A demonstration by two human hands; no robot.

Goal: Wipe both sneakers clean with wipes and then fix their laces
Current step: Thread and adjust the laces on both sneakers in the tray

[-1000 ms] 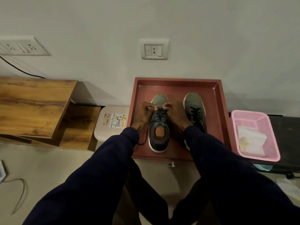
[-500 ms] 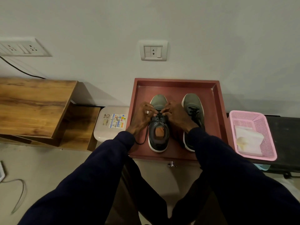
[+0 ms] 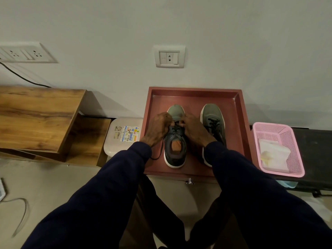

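Two grey-green sneakers with dark uppers and white soles stand side by side, toes to the wall, in a reddish-brown tray (image 3: pixel 240 133). My left hand (image 3: pixel 158 130) and my right hand (image 3: pixel 195 132) meet over the left sneaker (image 3: pixel 175 151), fingers pinched on its black lace near the toe end of the lacing. A loose lace end (image 3: pixel 159 155) trails off the shoe's left side past my left wrist. The right sneaker (image 3: pixel 212 115) stands untouched, its laces crossed; my right forearm covers its heel.
A pink mesh basket (image 3: pixel 287 133) holding white wipes (image 3: pixel 274 155) sits right of the tray on a black bench. A white plastic container (image 3: pixel 122 137) with a sticker and a wooden shelf (image 3: pixel 36 117) are to the left. The wall with sockets rises behind.
Both hands have slid a little up the left sneaker's lacing toward the toe. The loose lace end still hangs on the left; the right sneaker has not moved.
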